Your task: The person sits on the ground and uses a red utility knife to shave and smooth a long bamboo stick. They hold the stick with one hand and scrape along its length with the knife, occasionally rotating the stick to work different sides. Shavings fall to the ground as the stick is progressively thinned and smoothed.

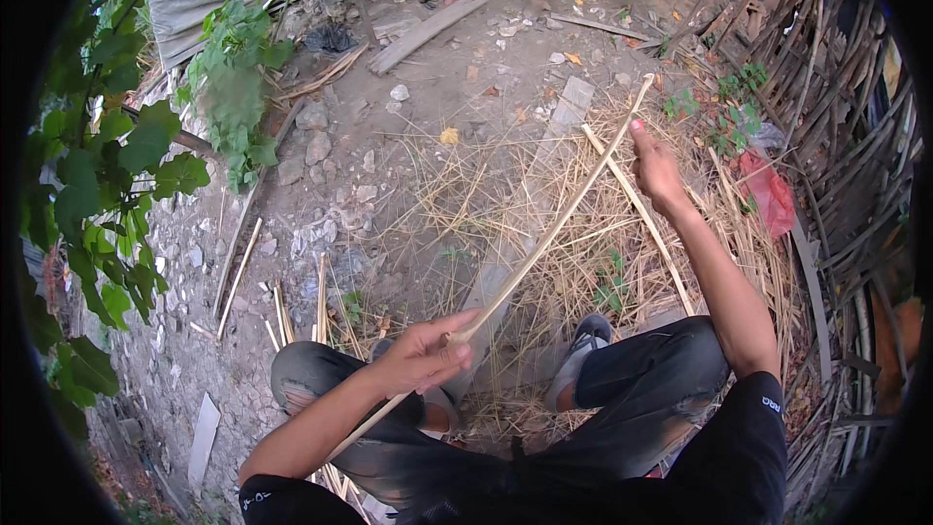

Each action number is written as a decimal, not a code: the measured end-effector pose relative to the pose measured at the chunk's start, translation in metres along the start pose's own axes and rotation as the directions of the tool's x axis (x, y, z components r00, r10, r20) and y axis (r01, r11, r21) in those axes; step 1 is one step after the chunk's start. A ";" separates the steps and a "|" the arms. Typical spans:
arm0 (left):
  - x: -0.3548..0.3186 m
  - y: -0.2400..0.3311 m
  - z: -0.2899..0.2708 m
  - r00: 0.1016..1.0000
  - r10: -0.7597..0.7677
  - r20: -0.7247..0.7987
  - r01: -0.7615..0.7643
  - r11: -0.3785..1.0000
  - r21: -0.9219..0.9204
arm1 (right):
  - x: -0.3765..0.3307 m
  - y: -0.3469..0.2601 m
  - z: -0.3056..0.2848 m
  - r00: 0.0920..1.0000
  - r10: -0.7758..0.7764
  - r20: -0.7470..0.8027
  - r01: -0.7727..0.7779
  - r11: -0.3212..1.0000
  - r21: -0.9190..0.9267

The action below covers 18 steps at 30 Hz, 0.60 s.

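Note:
A long pale strip point(544, 243), which looks like split bamboo or cane, slants across my lap toward the upper right. Around its lower part is my left hand point(420, 358), closed above my left knee, and the tail of the strip runs on under that forearm. My right hand point(657, 170) is curled beside the strip's far end with the thumb pointing up along it. Whatever its fingers hold is hidden, and I cannot tell if it touches the strip. A second pale strip point(643, 202) lies below, crossing over loose shavings point(573, 272) between and beyond my feet.
A narrow board point(569, 112) lies on the ground ahead. Several cut strips point(322, 297) stand out by my left knee. Stacked sticks point(836, 136) line the right side, near a red plastic bag point(766, 192). Leafy branches point(97, 194) hang at the left; stones point(316, 146) dot the dirt.

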<state>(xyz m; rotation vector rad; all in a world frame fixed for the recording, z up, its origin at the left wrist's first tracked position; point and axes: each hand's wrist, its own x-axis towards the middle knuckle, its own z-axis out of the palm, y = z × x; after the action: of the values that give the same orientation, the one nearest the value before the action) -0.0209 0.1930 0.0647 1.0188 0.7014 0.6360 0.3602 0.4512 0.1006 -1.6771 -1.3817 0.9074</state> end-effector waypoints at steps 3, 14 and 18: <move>0.003 0.000 0.004 0.997 0.033 -0.068 -0.031 0.999 0.039 | -0.021 -0.002 -0.007 0.996 -0.043 0.081 0.021 0.966 0.257; 0.029 0.004 0.008 0.986 0.115 -0.125 -0.117 0.993 -0.012 | -0.102 -0.061 0.067 0.763 -0.131 0.633 -0.028 0.972 0.235; 0.028 0.004 0.008 0.992 -0.007 -0.126 -0.006 0.995 -0.104 | -0.097 -0.062 0.061 0.834 -0.132 0.536 -0.035 0.956 0.291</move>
<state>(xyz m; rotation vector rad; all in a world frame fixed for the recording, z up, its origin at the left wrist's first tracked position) 0.0014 0.2114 0.0648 0.8879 0.7714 0.7344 0.2629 0.3699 0.1335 -1.1889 -1.5507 1.5694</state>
